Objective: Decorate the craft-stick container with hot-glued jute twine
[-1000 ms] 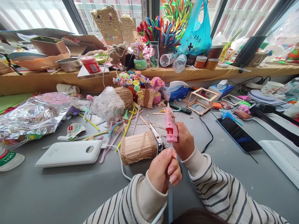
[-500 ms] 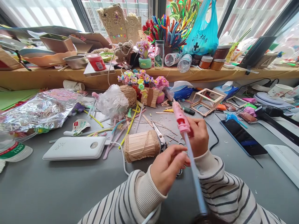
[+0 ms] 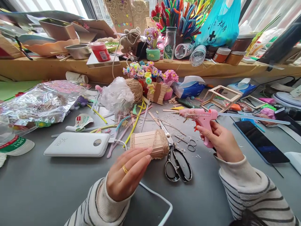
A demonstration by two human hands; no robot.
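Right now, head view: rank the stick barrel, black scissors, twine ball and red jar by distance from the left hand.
1. Stick barrel, at the left hand's fingertips.
2. Black scissors, on the table just right of it.
3. Twine ball, farther back, mid-table.
4. Red jar, on the shelf behind.
The right hand holds the glue gun.

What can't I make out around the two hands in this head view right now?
- Head view: whether the left hand touches the stick basket; its fingers cover the contact spot.
- Head view: the glue gun handle's base, buried in the right hand.
- Head view: where the white cable ends, cut off by the bottom edge.
- Head view: print on the glass bottle, too small.
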